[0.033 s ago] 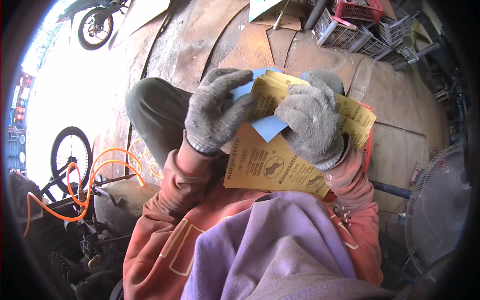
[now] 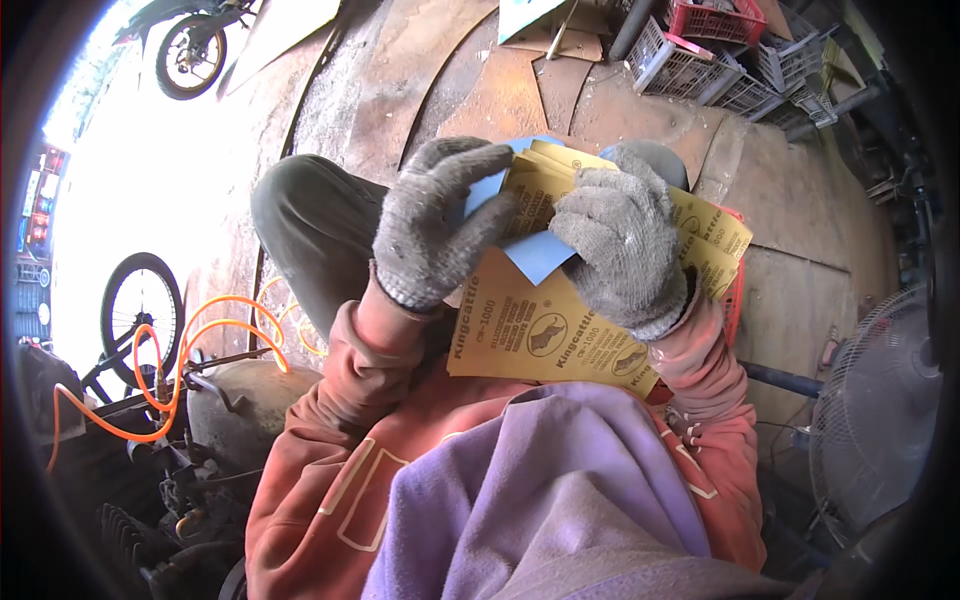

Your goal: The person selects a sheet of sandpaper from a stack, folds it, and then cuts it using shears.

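Several sheets of sandpaper (image 2: 505,320), with printed tan backs and blue grit sides, lie across my lap in an overlapping stack. My right hand (image 2: 625,240), in a grey knit glove, closes over the upper sheets. Below its fingers a blue corner (image 2: 538,256) is folded over, grit side showing. At the stack's left edge is my left hand (image 2: 440,220), gloved the same way. Its thumb and fingers stand apart, with a blue edge (image 2: 483,192) visible between or behind them. The palm sides of both gloves are mostly hidden.
A red basket rim (image 2: 734,300) shows beneath the sheets on the right. An orange hose (image 2: 155,435) coils over a tank (image 2: 240,400) at left. A fan (image 2: 880,410) stands at right. Plastic crates (image 2: 690,65) are stacked far right, and a motorbike wheel (image 2: 190,57) stands far left.
My left hand has shifted slightly right, toward the sheets. My right hand and the sandpaper stack look nearly unchanged.
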Demonstrator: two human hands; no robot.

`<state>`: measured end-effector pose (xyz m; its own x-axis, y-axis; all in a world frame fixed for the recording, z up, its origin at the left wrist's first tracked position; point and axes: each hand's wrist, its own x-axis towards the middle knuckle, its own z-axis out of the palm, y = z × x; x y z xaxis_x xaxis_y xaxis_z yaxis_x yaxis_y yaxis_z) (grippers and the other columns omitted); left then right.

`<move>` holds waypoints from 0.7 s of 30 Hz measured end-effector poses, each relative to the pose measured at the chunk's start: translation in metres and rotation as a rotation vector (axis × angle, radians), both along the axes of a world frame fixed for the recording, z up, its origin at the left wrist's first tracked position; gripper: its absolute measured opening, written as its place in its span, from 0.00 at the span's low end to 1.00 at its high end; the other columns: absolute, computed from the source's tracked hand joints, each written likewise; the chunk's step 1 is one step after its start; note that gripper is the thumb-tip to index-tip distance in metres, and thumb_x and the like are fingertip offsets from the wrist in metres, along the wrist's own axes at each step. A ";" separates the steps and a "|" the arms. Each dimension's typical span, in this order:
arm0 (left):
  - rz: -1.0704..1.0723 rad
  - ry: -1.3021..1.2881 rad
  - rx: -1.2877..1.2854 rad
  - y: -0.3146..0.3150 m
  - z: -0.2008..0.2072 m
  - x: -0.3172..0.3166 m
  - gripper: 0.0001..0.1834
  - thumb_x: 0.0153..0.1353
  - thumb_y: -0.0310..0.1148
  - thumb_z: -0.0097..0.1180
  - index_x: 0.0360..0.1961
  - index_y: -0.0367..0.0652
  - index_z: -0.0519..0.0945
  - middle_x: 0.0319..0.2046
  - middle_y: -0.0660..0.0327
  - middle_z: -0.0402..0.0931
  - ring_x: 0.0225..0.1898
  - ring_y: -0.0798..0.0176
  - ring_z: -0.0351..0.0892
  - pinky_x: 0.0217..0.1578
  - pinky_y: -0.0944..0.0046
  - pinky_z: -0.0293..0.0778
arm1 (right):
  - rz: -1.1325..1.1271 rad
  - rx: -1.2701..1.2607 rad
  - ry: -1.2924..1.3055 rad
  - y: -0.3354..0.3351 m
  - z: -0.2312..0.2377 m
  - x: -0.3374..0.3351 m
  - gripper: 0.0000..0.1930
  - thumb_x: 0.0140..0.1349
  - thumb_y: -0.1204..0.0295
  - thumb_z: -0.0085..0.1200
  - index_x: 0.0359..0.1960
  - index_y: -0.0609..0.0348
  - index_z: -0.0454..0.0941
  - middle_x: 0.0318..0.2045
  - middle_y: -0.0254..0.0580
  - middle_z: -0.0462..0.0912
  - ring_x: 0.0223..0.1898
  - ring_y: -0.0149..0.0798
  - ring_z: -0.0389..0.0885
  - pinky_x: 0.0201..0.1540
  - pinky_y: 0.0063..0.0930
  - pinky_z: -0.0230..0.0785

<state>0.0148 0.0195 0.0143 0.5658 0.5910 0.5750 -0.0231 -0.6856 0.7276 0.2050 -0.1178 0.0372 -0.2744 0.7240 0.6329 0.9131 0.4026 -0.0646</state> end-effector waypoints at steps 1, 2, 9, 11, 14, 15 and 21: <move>0.025 -0.014 -0.003 -0.005 -0.001 0.005 0.19 0.52 0.26 0.69 0.47 0.43 0.86 0.41 0.49 0.82 0.43 0.44 0.83 0.46 0.52 0.78 | 0.013 -0.014 0.022 0.000 0.001 -0.001 0.18 0.44 0.72 0.63 0.41 0.51 0.79 0.43 0.40 0.80 0.53 0.51 0.78 0.65 0.59 0.63; 0.024 -0.016 -0.004 -0.005 -0.001 0.006 0.19 0.52 0.26 0.69 0.47 0.43 0.86 0.41 0.49 0.82 0.43 0.44 0.83 0.46 0.52 0.78 | 0.013 -0.015 0.020 0.000 0.002 -0.001 0.18 0.44 0.72 0.63 0.41 0.51 0.79 0.43 0.40 0.80 0.53 0.51 0.78 0.65 0.59 0.63; -0.007 -0.043 0.153 -0.011 0.007 0.002 0.14 0.51 0.23 0.68 0.40 0.44 0.87 0.40 0.52 0.83 0.41 0.46 0.83 0.43 0.51 0.77 | -0.036 0.008 -0.003 0.001 0.001 -0.004 0.16 0.44 0.73 0.62 0.39 0.55 0.79 0.51 0.44 0.80 0.58 0.52 0.76 0.66 0.59 0.62; 0.022 -0.017 0.216 -0.015 0.008 0.000 0.13 0.51 0.22 0.68 0.39 0.44 0.86 0.39 0.53 0.83 0.41 0.47 0.83 0.43 0.51 0.77 | -0.026 0.007 0.007 0.002 0.002 -0.004 0.16 0.44 0.73 0.62 0.38 0.55 0.79 0.51 0.44 0.81 0.58 0.52 0.76 0.66 0.59 0.62; 0.037 -0.039 0.191 -0.019 0.012 -0.002 0.12 0.50 0.23 0.69 0.38 0.44 0.86 0.40 0.53 0.82 0.43 0.46 0.82 0.45 0.52 0.77 | -0.022 0.003 -0.020 0.001 0.000 -0.003 0.16 0.43 0.74 0.63 0.38 0.56 0.80 0.50 0.44 0.81 0.58 0.51 0.76 0.65 0.59 0.63; 0.040 -0.038 0.191 -0.018 0.010 -0.003 0.12 0.50 0.23 0.69 0.38 0.44 0.86 0.40 0.53 0.82 0.43 0.46 0.82 0.45 0.52 0.77 | -0.015 0.006 -0.030 0.001 -0.002 -0.003 0.16 0.43 0.73 0.63 0.38 0.56 0.80 0.49 0.44 0.81 0.57 0.51 0.77 0.65 0.59 0.63; -0.137 -0.146 -0.293 -0.013 0.002 -0.010 0.19 0.56 0.20 0.60 0.51 0.36 0.83 0.49 0.52 0.82 0.48 0.60 0.81 0.51 0.59 0.75 | 0.005 0.019 -0.037 -0.001 -0.009 -0.001 0.17 0.43 0.72 0.64 0.39 0.55 0.80 0.47 0.42 0.81 0.53 0.51 0.78 0.64 0.61 0.63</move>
<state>0.0052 0.0066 0.0163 0.5760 0.6667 0.4730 -0.2186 -0.4319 0.8750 0.2044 -0.1193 0.0283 -0.3019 0.7106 0.6356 0.9126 0.4081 -0.0228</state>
